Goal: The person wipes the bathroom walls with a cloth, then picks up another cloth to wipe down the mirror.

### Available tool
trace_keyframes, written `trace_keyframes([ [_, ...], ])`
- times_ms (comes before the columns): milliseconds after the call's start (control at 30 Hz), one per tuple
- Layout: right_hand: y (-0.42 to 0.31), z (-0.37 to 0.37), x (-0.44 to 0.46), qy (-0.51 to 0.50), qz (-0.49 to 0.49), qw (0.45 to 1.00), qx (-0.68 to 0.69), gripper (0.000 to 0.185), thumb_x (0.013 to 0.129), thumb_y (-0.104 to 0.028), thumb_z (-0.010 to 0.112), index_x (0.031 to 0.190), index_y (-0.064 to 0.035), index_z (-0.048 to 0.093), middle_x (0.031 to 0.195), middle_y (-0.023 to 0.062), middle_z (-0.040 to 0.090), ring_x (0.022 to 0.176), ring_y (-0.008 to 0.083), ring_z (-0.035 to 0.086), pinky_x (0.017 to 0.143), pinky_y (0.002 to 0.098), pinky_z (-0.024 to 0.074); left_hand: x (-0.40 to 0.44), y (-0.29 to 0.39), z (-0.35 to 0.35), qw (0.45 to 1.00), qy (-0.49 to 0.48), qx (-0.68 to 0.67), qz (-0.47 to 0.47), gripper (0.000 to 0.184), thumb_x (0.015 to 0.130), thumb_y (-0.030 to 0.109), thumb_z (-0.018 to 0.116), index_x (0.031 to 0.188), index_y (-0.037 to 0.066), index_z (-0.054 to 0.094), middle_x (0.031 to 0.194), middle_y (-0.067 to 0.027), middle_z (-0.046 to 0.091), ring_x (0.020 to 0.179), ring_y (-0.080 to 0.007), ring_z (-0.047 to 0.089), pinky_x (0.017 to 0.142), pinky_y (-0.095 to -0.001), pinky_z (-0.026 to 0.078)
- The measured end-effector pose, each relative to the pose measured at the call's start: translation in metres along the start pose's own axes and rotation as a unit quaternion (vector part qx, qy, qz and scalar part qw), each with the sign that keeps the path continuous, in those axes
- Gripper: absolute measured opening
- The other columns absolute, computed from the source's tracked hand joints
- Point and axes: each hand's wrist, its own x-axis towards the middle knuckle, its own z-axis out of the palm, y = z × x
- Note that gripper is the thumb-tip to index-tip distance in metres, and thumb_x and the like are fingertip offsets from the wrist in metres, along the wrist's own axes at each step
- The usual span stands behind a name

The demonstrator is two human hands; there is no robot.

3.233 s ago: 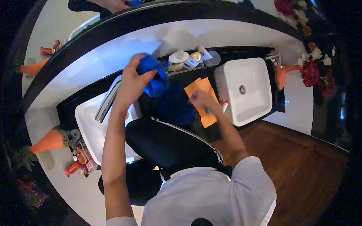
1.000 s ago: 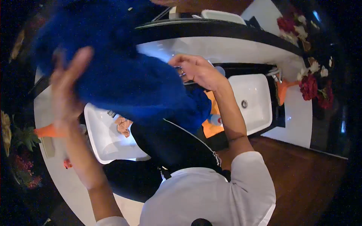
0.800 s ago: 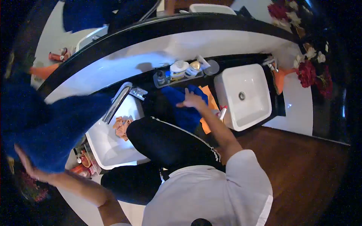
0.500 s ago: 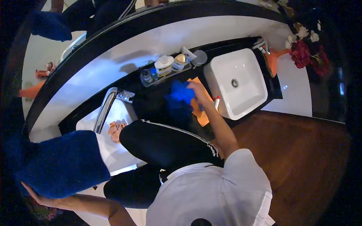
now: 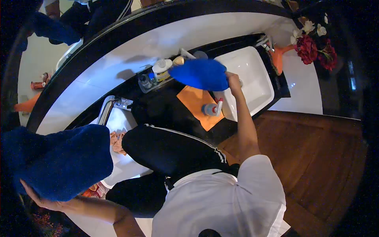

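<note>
My right hand (image 5: pixel 233 82) is closed on one end of a bright blue cloth (image 5: pixel 201 74), which stretches out to the left above the counter and partly over the right sink (image 5: pixel 258 85). Beneath it, an orange cloth (image 5: pixel 189 96) lies flat on the black counter (image 5: pixel 158 108), with a small clear bottle with a red and white top (image 5: pixel 211 109) on it. At the far left my left hand (image 5: pixel 41 199) holds a thick dark blue towel (image 5: pixel 67 162); most of its fingers are hidden by the towel, which partly covers the left sink (image 5: pixel 128 164).
A tray (image 5: pixel 154 87) with several bottles stands along the wall. The left faucet (image 5: pixel 106 110) arches over the left sink, where a peach cloth (image 5: pixel 117 142) lies. My black-trousered knee (image 5: pixel 158 144) is over the counter. An orange vase (image 5: pixel 277 59) with flowers stands at right.
My right hand has lifted the bright blue cloth off the counter and moved right, uncovering the orange cloth and bottle. The dark blue towel, opened out earlier, now hangs at the left.
</note>
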Motion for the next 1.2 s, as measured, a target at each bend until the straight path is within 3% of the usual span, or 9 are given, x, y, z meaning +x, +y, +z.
trace_keyframes([
  [67, -0.007, 0.003, -0.002, -0.046, 0.027, 0.982, -0.181, 0.032, 0.083, -0.027, 0.050, 0.101, -0.0030, 0.059, 0.090, 0.0090, 0.063, 0.079, 0.0189, 0.062, 0.069, 0.0286, 0.0503, 0.002, -0.005, -0.005, 0.999, -0.025, -0.003, 0.041, 0.081, 0.071, 0.050, 0.066, 0.125, -0.006, 0.044, 0.122, -0.0229, 0.050, 0.109, -0.0322, 0.051, 0.096, -0.0424, 0.039],
  [133, -0.090, 0.020, -0.060, -0.002, 0.016, 0.793, -0.609, 0.041, 0.083, -0.033, 0.054, 0.113, -0.0046, 0.055, 0.105, 0.0138, 0.059, 0.093, 0.0236, 0.059, 0.079, 0.0345, 0.0476, 0.001, -0.011, -0.009, 0.999, 0.009, 0.026, -0.026, 0.080, 0.069, 0.048, 0.066, 0.123, -0.007, 0.045, 0.121, -0.0215, 0.051, 0.109, -0.0307, 0.051, 0.098, -0.0404, 0.038],
  [233, -0.169, 0.052, -0.086, -0.099, -0.197, 0.931, -0.292, 0.051, 0.081, -0.032, 0.060, 0.124, -0.0075, 0.049, 0.119, 0.0131, 0.053, 0.109, 0.0279, 0.052, 0.089, 0.0397, 0.0421, 0.010, 0.009, 0.011, 0.966, -0.051, -0.126, -0.219, 0.071, 0.068, 0.029, 0.068, 0.125, -0.005, 0.044, 0.120, -0.0171, 0.052, 0.110, -0.0280, 0.051, 0.098, -0.0377, 0.036],
  [367, -0.282, 0.140, -0.145, -0.476, -0.305, 0.806, 0.173, 0.078, 0.075, -0.034, 0.070, 0.138, -0.0080, 0.031, 0.140, 0.0104, 0.036, 0.129, 0.0231, 0.032, 0.107, 0.0349, 0.0225, 0.040, 0.060, 0.046, 0.808, -0.160, -0.351, -0.446, 0.069, 0.066, 0.004, 0.070, 0.129, -0.003, 0.042, 0.119, -0.0111, 0.054, 0.112, -0.0244, 0.050, 0.099, -0.0342, 0.035],
  [500, -0.365, 0.195, -0.181, -0.561, -0.388, 0.696, 0.222, 0.073, 0.075, -0.033, 0.071, 0.131, 0.0001, 0.038, 0.127, 0.0114, 0.047, 0.114, 0.0196, 0.047, 0.098, 0.0346, 0.0362, 0.058, 0.071, 0.041, 0.784, -0.183, -0.422, -0.418, 0.072, 0.072, -0.002, 0.066, 0.135, -0.003, 0.030, 0.124, -0.0146, 0.051, 0.113, -0.0234, 0.051, 0.097, -0.0367, 0.039],
  [600, -0.415, 0.192, -0.207, -0.692, -0.224, 0.684, 0.066, 0.056, 0.081, -0.034, 0.066, 0.122, 0.0008, 0.048, 0.111, 0.0077, 0.057, 0.095, 0.0149, 0.055, 0.084, 0.0309, 0.0445, 0.050, 0.031, 0.016, 0.704, -0.202, -0.550, -0.402, 0.053, 0.082, 0.013, 0.062, 0.128, -0.001, 0.041, 0.120, -0.0140, 0.055, 0.108, -0.0230, 0.055, 0.092, -0.0394, 0.044],
  [767, -0.445, 0.212, -0.235, -0.561, -0.183, 0.737, 0.329, 0.034, 0.092, -0.033, 0.050, 0.102, -0.0017, 0.059, 0.100, 0.0034, 0.059, 0.084, 0.0102, 0.055, 0.076, 0.0228, 0.0435, -0.011, -0.007, 0.019, 0.439, -0.005, -0.666, -0.603, 0.039, 0.090, 0.032, 0.051, 0.115, 0.002, 0.054, 0.112, -0.0109, 0.059, 0.098, -0.0198, 0.059, 0.087, -0.0368, 0.047],
  [1033, -0.474, 0.234, -0.237, -0.561, -0.230, 0.695, 0.386, 0.012, 0.089, -0.020, 0.055, 0.084, -0.0087, 0.055, 0.075, -0.0070, 0.049, 0.069, 0.0017, 0.044, 0.062, 0.0172, 0.0348, 0.048, 0.020, -0.042, 0.838, -0.080, -0.196, -0.502, 0.044, 0.087, 0.027, 0.057, 0.111, -0.009, 0.053, 0.096, -0.0124, 0.063, 0.082, -0.0148, 0.062, 0.071, -0.0284, 0.052],
  [1200, -0.497, 0.228, -0.241, -0.375, -0.476, 0.742, 0.286, 0.022, 0.090, -0.023, 0.056, 0.078, -0.0048, 0.054, 0.067, -0.0077, 0.043, 0.060, 0.0025, 0.036, 0.052, 0.0210, 0.0296, 0.070, -0.007, -0.067, 0.889, -0.115, -0.110, -0.429, 0.040, 0.086, 0.027, 0.059, 0.113, -0.002, 0.054, 0.089, -0.0053, 0.063, 0.068, -0.0095, 0.060, 0.056, -0.0242, 0.050],
])
